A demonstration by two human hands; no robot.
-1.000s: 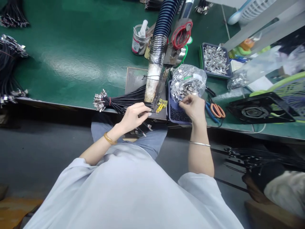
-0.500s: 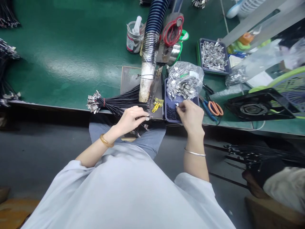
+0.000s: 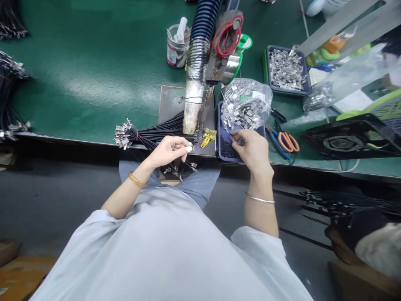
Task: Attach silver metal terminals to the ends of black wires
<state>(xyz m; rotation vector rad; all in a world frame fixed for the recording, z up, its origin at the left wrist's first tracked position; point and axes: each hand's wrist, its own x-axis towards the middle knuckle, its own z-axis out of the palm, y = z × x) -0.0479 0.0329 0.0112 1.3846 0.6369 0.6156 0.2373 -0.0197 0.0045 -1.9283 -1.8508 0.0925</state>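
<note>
My left hand [image 3: 173,150] is closed in a pinch at the table's front edge, on what looks like a thin black cable; its fingers hide most of it. Beside that hand lies a bundle of black cables [image 3: 156,131], tied by a red band, with metal connectors at its left end. My right hand [image 3: 252,150] hovers over the front of a blue tray [image 3: 219,125], thumb and fingertips pinched on a small metal piece. Tiny black parts [image 3: 228,148] lie in the tray, next to a clear bag of metal connectors [image 3: 246,115]. More cable ends [image 3: 191,166] hang below the edge.
A ribbed hose [image 3: 203,33] with a taped nozzle comes down over the bundle. Yellow clips [image 3: 207,139] lie right of it. Orange-handled scissors [image 3: 288,142], a black fan [image 3: 351,140], a second tray of connectors [image 3: 287,69] and a tin [image 3: 177,52] stand around.
My left hand has shifted slightly up and left, its fingers curling more. My right hand stays over the tray, its fingertips still together. The view has shifted slightly.
</note>
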